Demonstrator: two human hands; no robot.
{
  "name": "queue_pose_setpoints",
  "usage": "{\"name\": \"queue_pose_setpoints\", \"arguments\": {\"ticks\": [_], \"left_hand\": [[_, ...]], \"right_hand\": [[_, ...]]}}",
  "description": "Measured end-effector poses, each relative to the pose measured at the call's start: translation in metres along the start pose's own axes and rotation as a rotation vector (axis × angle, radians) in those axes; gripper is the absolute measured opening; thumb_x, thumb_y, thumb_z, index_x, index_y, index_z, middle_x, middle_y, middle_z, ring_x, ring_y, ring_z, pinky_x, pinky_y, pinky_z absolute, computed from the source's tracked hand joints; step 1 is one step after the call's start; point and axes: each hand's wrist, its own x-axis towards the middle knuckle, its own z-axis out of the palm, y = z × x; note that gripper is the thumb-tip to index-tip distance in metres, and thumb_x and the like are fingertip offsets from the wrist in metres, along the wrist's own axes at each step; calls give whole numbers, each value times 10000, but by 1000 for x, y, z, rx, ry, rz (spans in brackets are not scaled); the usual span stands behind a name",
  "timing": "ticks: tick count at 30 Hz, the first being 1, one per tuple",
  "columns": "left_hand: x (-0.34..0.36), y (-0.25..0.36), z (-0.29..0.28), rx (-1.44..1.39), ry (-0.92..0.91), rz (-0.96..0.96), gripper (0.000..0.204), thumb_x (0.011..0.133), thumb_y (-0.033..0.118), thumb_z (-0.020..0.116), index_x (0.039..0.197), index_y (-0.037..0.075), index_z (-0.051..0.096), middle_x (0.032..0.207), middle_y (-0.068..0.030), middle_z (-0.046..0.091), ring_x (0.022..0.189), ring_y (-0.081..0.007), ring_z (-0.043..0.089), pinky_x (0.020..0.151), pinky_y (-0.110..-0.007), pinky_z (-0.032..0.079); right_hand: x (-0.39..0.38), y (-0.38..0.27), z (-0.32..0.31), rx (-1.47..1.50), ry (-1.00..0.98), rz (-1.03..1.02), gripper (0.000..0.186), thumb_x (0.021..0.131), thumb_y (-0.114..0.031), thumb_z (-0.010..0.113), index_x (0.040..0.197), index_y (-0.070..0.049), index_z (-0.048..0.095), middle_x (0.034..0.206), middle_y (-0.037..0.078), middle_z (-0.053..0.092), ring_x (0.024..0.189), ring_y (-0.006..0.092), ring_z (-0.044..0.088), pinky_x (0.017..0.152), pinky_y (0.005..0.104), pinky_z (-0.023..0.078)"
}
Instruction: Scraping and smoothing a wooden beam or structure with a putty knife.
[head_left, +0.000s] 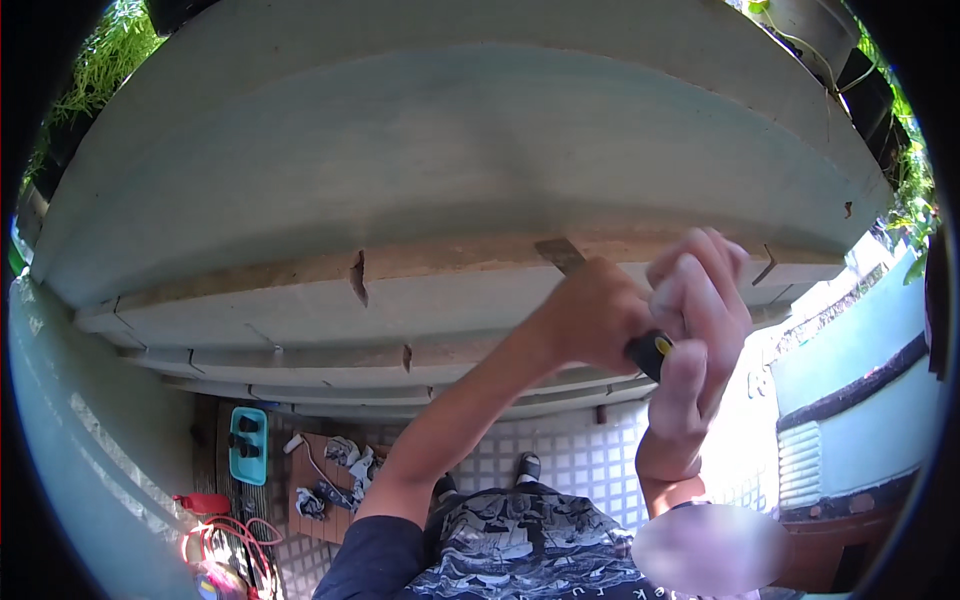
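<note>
My left hand (598, 315) is wrapped round the dark handle (650, 352) of a scraper, whose end is yellow. Its flat metal blade (560, 253) lies against the brownish edge of a pale ledge. Close beside the handle's end, my right hand (700, 320) is raised with its fingers curled and whitish dust on them. The right thumb overlaps the handle's end in view; whether it touches is unclear. Anything inside the right fingers is hidden.
Pale concrete ledges (480, 150) rise in steps before me, chipped along their edges. At lower left are a turquoise tray (248, 445) with dark pots, a brown board (312, 470) with crumpled paper and a cord, and a red hose (235, 535). Plants grow at both upper corners.
</note>
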Motion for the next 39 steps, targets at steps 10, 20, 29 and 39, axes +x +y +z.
{"name": "queue_pose_setpoints", "arguments": {"ticks": [10, 20, 29, 39], "left_hand": [[6, 11, 5, 122, -58, -3, 168, 548, 160, 716, 677, 178, 610, 569, 3, 582, 533, -226, 602, 474, -375, 441], [10, 13, 9, 121, -71, 5, 171, 555, 172, 713, 697, 170, 617, 589, -3, 600, 532, -226, 605, 469, -370, 443], [6, 6, -1, 163, -164, 35, 142, 557, 159, 698, 636, 162, 579, 545, -8, 562, 507, -229, 583, 454, -368, 417], [-6, 2, -11, 36, -222, 125, 196, 595, 178, 762, 743, 185, 636, 615, 25, 613, 544, -211, 619, 479, -336, 451]], "right_hand": [[0, 33, -13, 21, -49, -137, 574, 967, -522, 407, 849, 26, 532, 812, 62, 474, 781, 196, 460, 820, 290, 393], [-47, 49, -36, 728, 601, -349, 293, 937, -258, 536, 991, 30, 548, 1010, 146, 511, 967, 268, 484, 862, 386, 391], [-52, 28, -33, -381, 139, -111, 379, 985, -353, 451, 925, 14, 519, 939, 135, 497, 849, 226, 442, 846, 358, 356], [-40, -4, 11, 397, 753, -105, 665, 973, -626, 325, 872, 23, 424, 762, 114, 352, 772, 238, 337, 796, 428, 310]]}}
